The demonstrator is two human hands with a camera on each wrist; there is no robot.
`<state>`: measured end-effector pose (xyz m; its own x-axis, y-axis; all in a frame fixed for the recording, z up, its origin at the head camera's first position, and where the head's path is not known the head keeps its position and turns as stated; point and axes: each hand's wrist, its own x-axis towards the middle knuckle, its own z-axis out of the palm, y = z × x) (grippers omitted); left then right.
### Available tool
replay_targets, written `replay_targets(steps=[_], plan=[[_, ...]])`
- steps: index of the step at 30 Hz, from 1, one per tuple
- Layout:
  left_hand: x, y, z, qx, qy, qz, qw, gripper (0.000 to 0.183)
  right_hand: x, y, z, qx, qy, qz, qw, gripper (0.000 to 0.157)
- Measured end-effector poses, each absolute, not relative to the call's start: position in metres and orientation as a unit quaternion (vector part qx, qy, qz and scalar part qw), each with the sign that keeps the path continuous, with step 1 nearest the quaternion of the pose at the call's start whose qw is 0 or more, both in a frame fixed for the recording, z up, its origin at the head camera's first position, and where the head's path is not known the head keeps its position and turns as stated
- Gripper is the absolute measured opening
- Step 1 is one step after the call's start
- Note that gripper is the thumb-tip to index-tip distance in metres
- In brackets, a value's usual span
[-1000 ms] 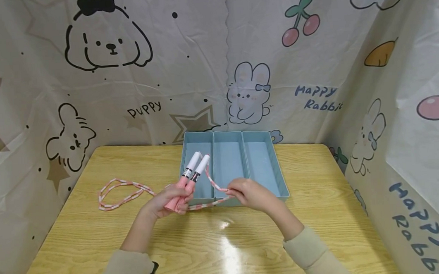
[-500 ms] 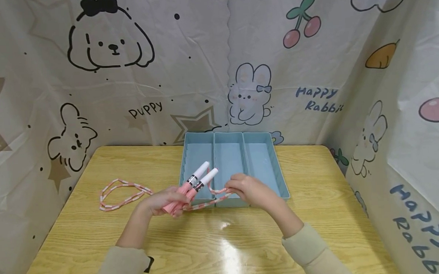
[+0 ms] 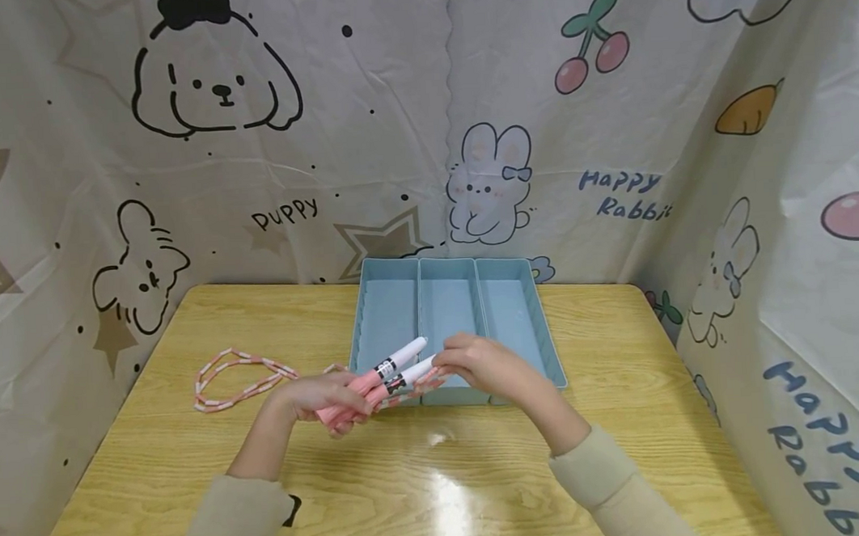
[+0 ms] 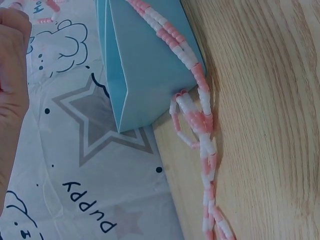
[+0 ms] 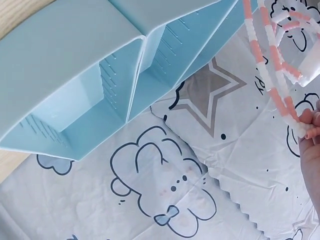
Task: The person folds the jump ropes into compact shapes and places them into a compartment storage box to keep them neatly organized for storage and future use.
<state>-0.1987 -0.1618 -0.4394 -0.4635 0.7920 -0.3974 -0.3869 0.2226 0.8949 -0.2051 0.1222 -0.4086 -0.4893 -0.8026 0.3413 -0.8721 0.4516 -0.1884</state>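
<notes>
A jump rope has two pink-and-white handles (image 3: 403,355) and a cord of pink and white beads (image 3: 283,370). My left hand (image 3: 327,396) grips both handles side by side, their white ends tilted up to the right in the head view. My right hand (image 3: 487,365) pinches a doubled stretch of the beaded cord near those white ends; in the right wrist view the beads (image 5: 274,95) run up from its fingertips (image 5: 306,131). Part of the cord lies looped and twisted on the table to the left. The left wrist view shows knotted beads (image 4: 199,119) beside the blue box.
A blue box (image 3: 447,259) with three compartments stands at the back of the wooden table (image 3: 383,497), just behind both hands. Printed cloth (image 3: 380,165) hangs behind the table and along its sides.
The handles have tipped lower and swung right, their white ends nearing my right hand. My right hand has lifted slightly with the pinched cord. The loop on the table stays put.
</notes>
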Motion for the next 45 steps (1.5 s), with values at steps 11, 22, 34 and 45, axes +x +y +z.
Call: replay_targets(steps=[11,22,34,45], plan=[[-0.198,-0.154,-0.436,0.187,0.616,0.549,0.533,0.023,-0.203,0.116,-0.4,0.534,-0.825,0.146,0.111,0.01],[-0.2,-0.14,-0.436,0.232,0.636,0.499,0.541,0.015,-0.199,0.108,-0.394,0.561,-0.809,0.147,0.094,0.014],[-0.202,-0.129,-0.432,0.244,0.663,0.474,0.526,0.013,-0.201,0.104,-0.396,0.553,-0.813,0.165,0.084,0.011],[-0.201,-0.121,-0.422,0.257,0.682,0.439,0.525,0.026,-0.201,0.099,-0.394,0.555,-0.807,0.189,0.074,0.011]])
